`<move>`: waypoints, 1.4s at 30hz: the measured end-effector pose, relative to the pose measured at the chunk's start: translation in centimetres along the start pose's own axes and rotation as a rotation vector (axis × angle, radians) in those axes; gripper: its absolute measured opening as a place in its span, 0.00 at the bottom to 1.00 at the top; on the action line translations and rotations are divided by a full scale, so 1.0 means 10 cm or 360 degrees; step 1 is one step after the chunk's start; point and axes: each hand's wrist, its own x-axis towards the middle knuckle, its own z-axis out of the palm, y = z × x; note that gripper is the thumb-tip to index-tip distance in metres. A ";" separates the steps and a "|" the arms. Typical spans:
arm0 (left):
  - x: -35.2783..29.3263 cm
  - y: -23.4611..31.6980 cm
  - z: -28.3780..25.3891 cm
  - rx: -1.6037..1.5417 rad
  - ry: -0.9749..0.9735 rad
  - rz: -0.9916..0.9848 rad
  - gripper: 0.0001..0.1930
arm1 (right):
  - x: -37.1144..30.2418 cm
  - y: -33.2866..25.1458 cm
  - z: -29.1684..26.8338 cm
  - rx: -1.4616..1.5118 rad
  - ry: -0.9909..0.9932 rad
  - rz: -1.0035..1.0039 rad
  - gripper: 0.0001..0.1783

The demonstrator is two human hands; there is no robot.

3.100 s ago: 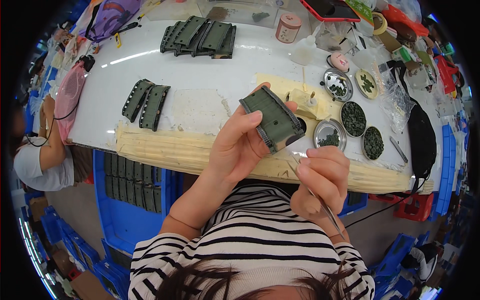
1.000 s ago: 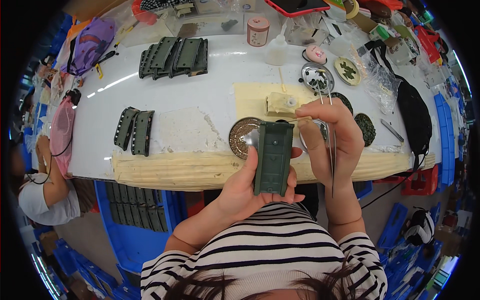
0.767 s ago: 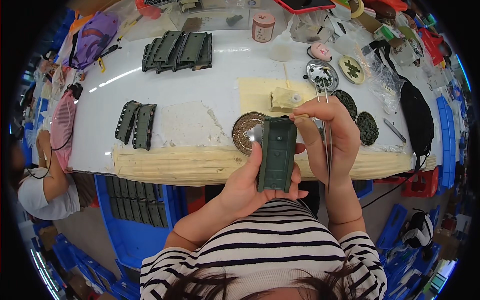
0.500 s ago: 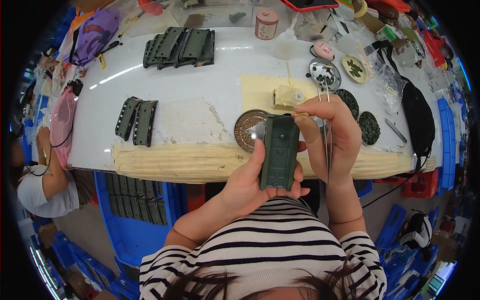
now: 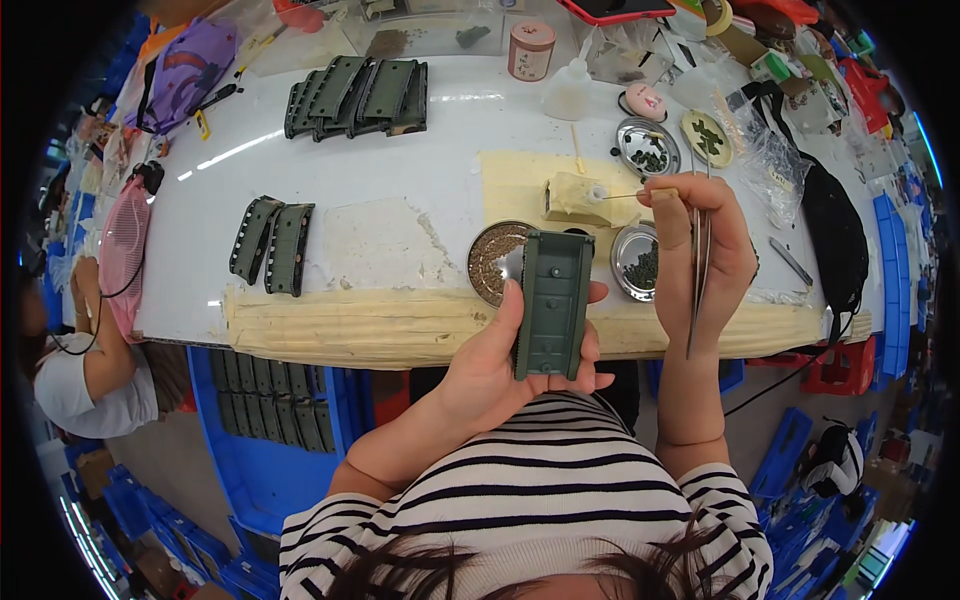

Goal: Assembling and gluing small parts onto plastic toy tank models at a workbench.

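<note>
My left hand (image 5: 478,362) grips a dark green rectangular plastic part (image 5: 556,300) upright, its hollow ribbed side toward me. My right hand (image 5: 715,245) pinches a thin needle-like applicator (image 5: 626,195) between thumb and forefinger. The applicator's tip is at the white mouth of a small container wrapped in yellow tape (image 5: 572,200). Metal tweezers (image 5: 700,275) are also tucked in my right hand, lying along the palm. A round dish of small brown pieces (image 5: 492,255) sits behind the part, and a metal dish of small dark green pieces (image 5: 637,262) is beside my right hand.
Two finished-looking green parts (image 5: 272,245) lie left, with a stack of several (image 5: 358,95) farther back. More dishes (image 5: 648,147) and a black strap bag (image 5: 838,235) stand right. A yellow padded edge (image 5: 400,325) runs along the table front. Another person (image 5: 100,370) sits at far left.
My right hand has moved right and slightly up, away from the green part's top corner, bringing the applicator's tip to the taped container. My left hand and the part have hardly moved.
</note>
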 end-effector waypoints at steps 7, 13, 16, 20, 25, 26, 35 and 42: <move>-0.01 -0.01 -0.05 0.0004 0.0030 0.0085 0.34 | 0.07 0.20 0.03 -0.0589 -0.0101 -0.0260 0.08; -0.10 0.09 -0.04 0.0347 0.0144 0.0261 0.37 | 0.02 0.31 -0.01 -0.0627 -0.0235 -0.0366 0.18; -0.16 0.12 -0.08 0.0540 0.0263 0.0321 0.43 | 0.04 0.21 -0.33 -0.0824 -0.0163 -0.0229 0.17; -0.13 0.15 -0.15 0.0552 0.0228 0.0406 0.42 | 0.07 0.32 -0.84 -0.0810 0.0041 0.0060 0.12; -0.01 0.12 -0.02 0.0533 0.0385 0.0447 0.28 | 0.05 0.53 -0.94 -0.0873 -0.0312 0.0221 0.06; -0.01 0.12 0.04 0.0591 0.0461 0.0419 0.25 | 0.05 0.55 -0.92 -0.0874 -0.0351 0.0251 0.06; -0.12 0.12 0.02 0.0684 0.0581 0.0399 0.16 | 0.08 0.71 -0.80 -0.1047 -0.0478 0.0371 0.04; -0.11 0.10 0.03 0.0653 0.0569 0.0350 0.16 | 0.03 0.75 -0.84 -0.0900 -0.0371 0.0283 0.10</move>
